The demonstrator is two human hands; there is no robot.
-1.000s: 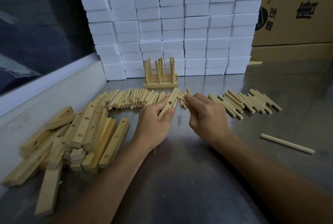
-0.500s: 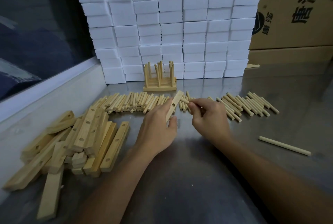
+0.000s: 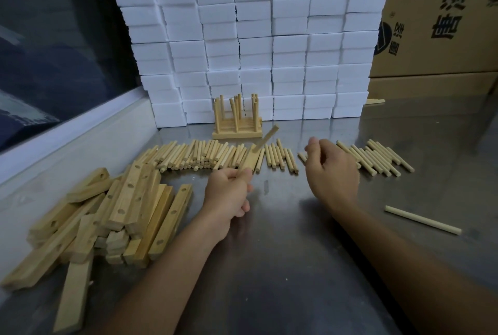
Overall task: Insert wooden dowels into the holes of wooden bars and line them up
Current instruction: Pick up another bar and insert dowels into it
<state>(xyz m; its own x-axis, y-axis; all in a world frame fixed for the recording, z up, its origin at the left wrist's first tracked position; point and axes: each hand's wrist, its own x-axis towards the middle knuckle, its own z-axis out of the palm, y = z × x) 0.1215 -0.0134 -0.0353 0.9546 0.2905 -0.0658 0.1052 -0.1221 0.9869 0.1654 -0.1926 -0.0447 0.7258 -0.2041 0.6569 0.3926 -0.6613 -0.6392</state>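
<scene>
Wooden bar (image 3: 252, 158) gripped by its near end in left hand (image 3: 229, 193), with one dowel (image 3: 265, 138) standing out of its far hole. Right hand (image 3: 332, 170) beside it, loosely curled, holding nothing. Loose dowels (image 3: 199, 157) in a row just beyond both hands; pile of bars (image 3: 116, 213) left of left hand. Finished bars (image 3: 237, 121) farther back, before white blocks (image 3: 250, 38). Carton (image 3: 442, 16) with dark Chinese characters, not clearly readable, beyond right hand. Single dowel (image 3: 423, 219) on table (image 3: 283, 267).
</scene>
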